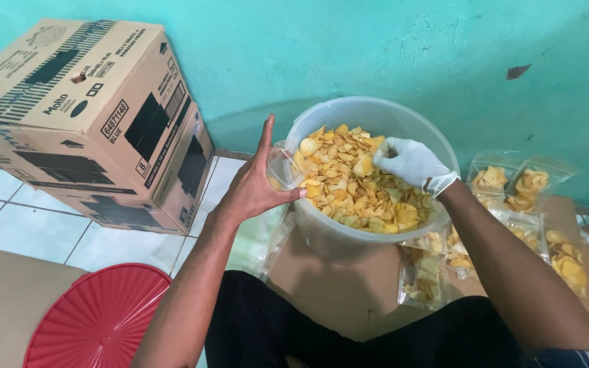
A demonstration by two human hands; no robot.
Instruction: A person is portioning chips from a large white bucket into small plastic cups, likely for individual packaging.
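A large translucent plastic tub [438,133] tilts toward me, full of yellow chips [356,191]. My left hand [257,180] is bare and holds a small clear plastic bag [282,169] open at the tub's left rim. My right hand [412,162] wears a white glove and is shut on a few chips inside the tub, above the pile.
Several filled clear bags of chips [512,187] lie to the right on brown cardboard [349,286]. Stacked cardboard boxes [83,116] stand at the left against the teal wall [376,48]. A red ribbed lid [100,320] lies at the bottom left on the tiled floor.
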